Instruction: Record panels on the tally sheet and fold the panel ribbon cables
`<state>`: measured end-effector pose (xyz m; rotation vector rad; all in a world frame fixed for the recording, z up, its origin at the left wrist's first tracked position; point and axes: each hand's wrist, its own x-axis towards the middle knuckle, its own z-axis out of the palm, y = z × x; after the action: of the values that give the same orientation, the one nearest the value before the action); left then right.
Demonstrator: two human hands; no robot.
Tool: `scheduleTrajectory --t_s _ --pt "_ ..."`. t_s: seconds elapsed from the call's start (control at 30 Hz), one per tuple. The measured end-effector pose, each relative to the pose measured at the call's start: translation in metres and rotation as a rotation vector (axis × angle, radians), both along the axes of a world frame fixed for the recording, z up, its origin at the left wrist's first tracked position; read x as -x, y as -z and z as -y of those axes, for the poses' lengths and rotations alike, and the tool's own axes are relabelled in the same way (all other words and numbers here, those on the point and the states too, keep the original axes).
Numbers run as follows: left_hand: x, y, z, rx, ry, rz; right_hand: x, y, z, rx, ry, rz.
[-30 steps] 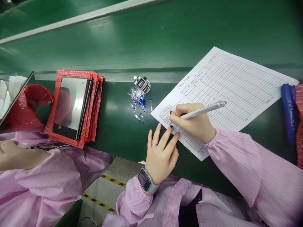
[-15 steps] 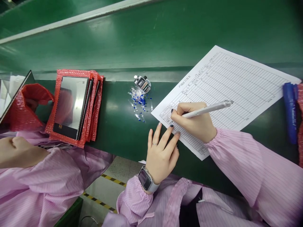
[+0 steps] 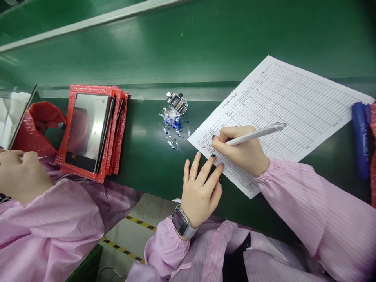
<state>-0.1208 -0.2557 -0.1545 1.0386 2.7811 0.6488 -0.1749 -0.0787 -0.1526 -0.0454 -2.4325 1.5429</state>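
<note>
A white pen [image 3: 258,134] is pinched in my right hand [image 3: 242,150], its tip end hidden by the fingers over the lower left corner of a printed form [image 3: 293,102]. The form is a white sheet with a ruled table, lying slantwise on the green bench. My left hand [image 3: 201,186] lies flat with fingers spread, its fingertips at the sheet's near edge. A watch and a ring are on this hand. Left of the form, a chrome tally counter [image 3: 177,103] sits beside a small heap of clear strips with blue ends [image 3: 173,123].
A stack of flat dark panels in red bubble wrap [image 3: 88,129] stands at the left. Beyond it a co-worker's hand [image 3: 23,174] is near an open red bubble bag [image 3: 38,133]. Blue markers [image 3: 360,139] lie at the right edge. The green bench [image 3: 141,156] has a raised back.
The pen's back end has dipped slightly and shifted left as my right hand moves a little. My left hand has stayed put. The co-worker's hand at the left has moved.
</note>
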Motion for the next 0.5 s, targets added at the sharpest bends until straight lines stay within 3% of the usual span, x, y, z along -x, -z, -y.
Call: scheduleTrajectory --t_s 0.5 --pt "-0.0002 -0.0004 0.0011 -0.005 -0.002 0.003 -0.0001 0.0012 0.0002 -0.008 0.015 -0.032"
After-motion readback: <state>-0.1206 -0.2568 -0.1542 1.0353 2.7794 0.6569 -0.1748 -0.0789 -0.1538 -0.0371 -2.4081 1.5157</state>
